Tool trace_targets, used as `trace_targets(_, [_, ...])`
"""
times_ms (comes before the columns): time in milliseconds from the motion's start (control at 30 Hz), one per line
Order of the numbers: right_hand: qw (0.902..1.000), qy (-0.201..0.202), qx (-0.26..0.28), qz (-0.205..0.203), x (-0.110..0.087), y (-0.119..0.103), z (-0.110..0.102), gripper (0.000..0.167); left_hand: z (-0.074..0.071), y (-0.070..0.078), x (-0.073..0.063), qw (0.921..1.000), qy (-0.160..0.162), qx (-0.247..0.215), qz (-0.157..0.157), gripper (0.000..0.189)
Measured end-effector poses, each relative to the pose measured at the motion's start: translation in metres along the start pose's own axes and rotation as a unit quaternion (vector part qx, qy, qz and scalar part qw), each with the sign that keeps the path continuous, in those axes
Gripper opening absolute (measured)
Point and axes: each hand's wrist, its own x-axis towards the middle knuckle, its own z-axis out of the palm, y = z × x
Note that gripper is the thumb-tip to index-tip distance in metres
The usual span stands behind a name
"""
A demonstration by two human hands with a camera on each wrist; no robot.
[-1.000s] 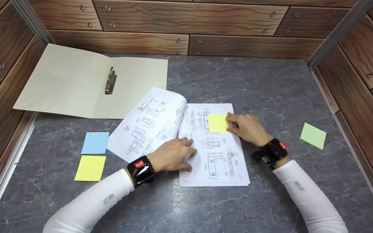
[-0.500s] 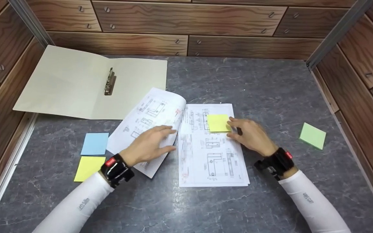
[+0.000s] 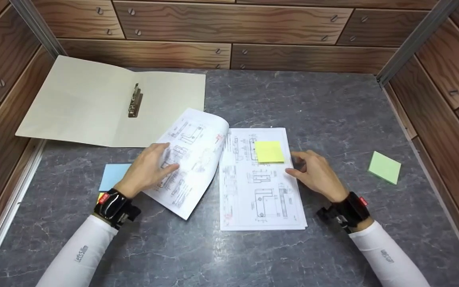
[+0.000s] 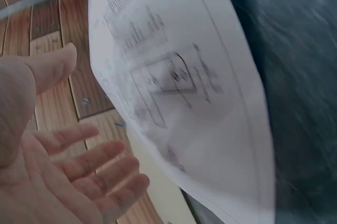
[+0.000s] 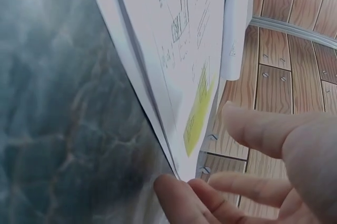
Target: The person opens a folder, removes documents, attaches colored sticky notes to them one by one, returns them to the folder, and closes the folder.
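A stack of sheets with printed technical drawings point(image 3: 245, 199) lies in the middle of the table, with a yellow sticky note point(image 3: 269, 152) on its upper part. To its left, turned-over sheets point(image 3: 199, 175) curl up along the fold and overlap the folder. My left hand point(image 3: 144, 171) is over the left side of these sheets. In the left wrist view its thumb and fingers are spread, with nothing between them. My right hand point(image 3: 315, 175) has its fingertips at the stack's right edge, just beside the note. The right wrist view shows thumb and fingers apart.
An open cream folder point(image 3: 82, 95) with a metal clip point(image 3: 135, 105) lies at the back left. A blue sticky pad point(image 3: 112, 175) is partly behind my left hand; my wrist covers most of a yellow pad point(image 3: 101, 196). A green pad point(image 3: 385, 167) sits far right.
My left hand has moved left from the stack to the turned-over sheets, which have swung off the stack's left side. My right hand has let go of the yellow note and drawn back slightly rightward.
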Motion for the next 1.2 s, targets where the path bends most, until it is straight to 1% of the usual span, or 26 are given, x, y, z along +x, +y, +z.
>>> trace_targets(33, [1.0000, -0.003, 0.002, 0.008, -0.001, 0.001, 0.000, 0.058, 0.004, -0.011, 0.003, 0.9999, 0.008, 0.002, -0.009, 0.081])
trace_targets(67, [0.9998, -0.007, 0.003, 0.016, -0.002, 0.001, 0.001, 0.059, 0.006, -0.019, 0.005, 0.9998, 0.009, 0.003, -0.019, 0.084])
trace_targets(133, [0.9993, -0.015, 0.007, 0.033, -0.004, 0.001, 0.002, 0.060, 0.013, -0.040, 0.012, 0.9990, 0.016, 0.005, -0.041, 0.090])
trace_targets(233, [0.9980, -0.030, 0.014, 0.054, -0.006, 0.002, 0.004, 0.061, 0.022, -0.068, 0.021, 0.9971, 0.009, 0.015, -0.075, 0.099])
trace_targets(300, [0.9973, -0.034, 0.019, 0.063, -0.007, 0.003, 0.005, 0.062, 0.022, -0.077, 0.024, 0.9949, -0.007, 0.019, -0.099, 0.102])
trace_targets(367, [0.9969, -0.036, 0.021, 0.066, -0.008, 0.003, 0.006, 0.061, 0.020, -0.081, 0.026, 0.9925, -0.021, 0.023, -0.119, 0.105])
trace_targets(467, [0.9968, -0.039, 0.025, 0.065, -0.009, 0.004, 0.007, 0.059, 0.016, -0.081, 0.027, 0.9902, -0.030, 0.019, -0.135, 0.108])
trace_targets(533, [0.9967, -0.043, 0.029, 0.062, -0.010, 0.004, 0.007, 0.056, 0.015, -0.081, 0.028, 0.9896, -0.025, 0.016, -0.141, 0.110])
trace_targets(667, [0.9968, -0.044, 0.029, 0.060, -0.012, 0.003, 0.008, 0.056, 0.019, -0.084, 0.031, 0.9897, -0.021, 0.016, -0.141, 0.110])
trace_targets(800, [0.9972, -0.040, 0.025, 0.057, -0.013, 0.003, 0.010, 0.058, 0.022, -0.090, 0.034, 0.9896, -0.024, 0.025, -0.139, 0.110])
trace_targets(900, [0.9969, -0.044, 0.033, 0.057, -0.013, 0.003, 0.011, 0.058, 0.023, -0.092, 0.034, 0.9900, -0.021, 0.030, -0.136, 0.108])
trace_targets(933, [0.9966, -0.046, 0.036, 0.058, -0.013, 0.004, 0.011, 0.057, 0.023, -0.090, 0.033, 0.9901, -0.020, 0.032, -0.135, 0.106])
trace_targets(1000, [0.9963, -0.048, 0.039, 0.059, -0.014, 0.004, 0.011, 0.056, 0.014, -0.072, 0.028, 0.9888, -0.031, 0.029, -0.143, 0.103])
trace_targets(1033, [0.9962, -0.048, 0.041, 0.060, -0.014, 0.004, 0.010, 0.057, 0.013, -0.070, 0.028, 0.9890, -0.033, 0.028, -0.142, 0.104])
trace_targets(1100, [0.9961, -0.048, 0.040, 0.062, -0.014, 0.004, 0.010, 0.057, 0.009, -0.062, 0.027, 0.9875, -0.041, 0.024, -0.150, 0.102])
trace_targets(1167, [0.9960, -0.048, 0.040, 0.064, -0.014, 0.004, 0.010, 0.059, -0.001, -0.044, 0.024, 0.9844, -0.058, 0.015, -0.166, 0.100])
trace_targets(1200, [0.9960, -0.048, 0.039, 0.064, -0.014, 0.004, 0.010, 0.059, -0.002, -0.043, 0.025, 0.9840, -0.060, 0.012, -0.167, 0.099])
